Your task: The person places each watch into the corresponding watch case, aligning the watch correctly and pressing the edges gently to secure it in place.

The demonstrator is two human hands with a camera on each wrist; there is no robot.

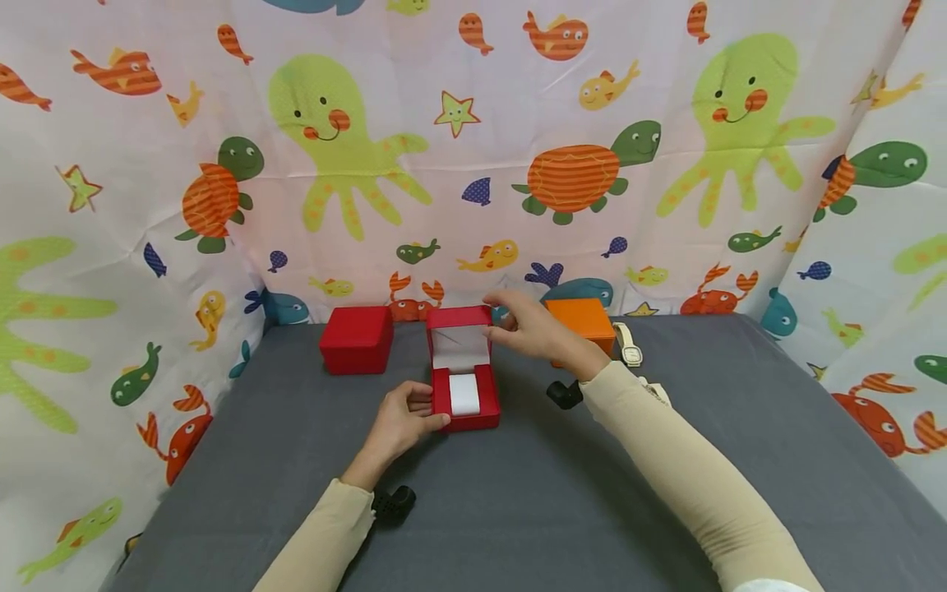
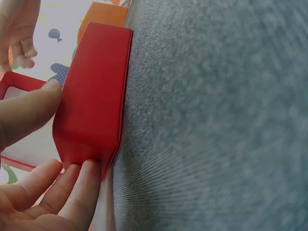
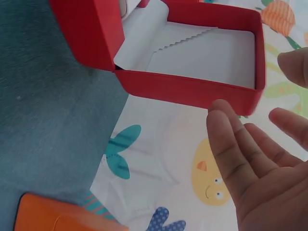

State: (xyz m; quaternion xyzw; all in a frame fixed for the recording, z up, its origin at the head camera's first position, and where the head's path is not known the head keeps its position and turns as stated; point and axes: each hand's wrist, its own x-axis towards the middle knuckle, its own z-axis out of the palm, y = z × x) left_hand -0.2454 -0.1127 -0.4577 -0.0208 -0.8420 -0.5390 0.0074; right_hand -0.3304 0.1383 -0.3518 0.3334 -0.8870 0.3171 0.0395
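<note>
A red watch box (image 1: 464, 399) stands with its hinged lid (image 1: 460, 316) raised, showing a white lining and a white cushion (image 1: 464, 395) in the base. My left hand (image 1: 399, 423) holds the base at its front left corner, thumb (image 2: 33, 113) along the front upper edge and fingers (image 2: 84, 192) against the left side. Beside the lid's right edge is my right hand (image 1: 528, 325), its fingers parted and nothing in them. In the right wrist view the fingertips (image 3: 219, 113) come close to the lid's rim; whether they touch it, I cannot tell.
A second red box (image 1: 357, 339), its lid down, stands to the left. An orange box (image 1: 580, 325) sits at the back right, partly behind my right arm. Next to it lies a pale-strapped wristwatch (image 1: 629, 349), with another pale watch (image 1: 656, 390) partly hidden by the sleeve. Patterned cloth (image 1: 459, 205) hangs behind.
</note>
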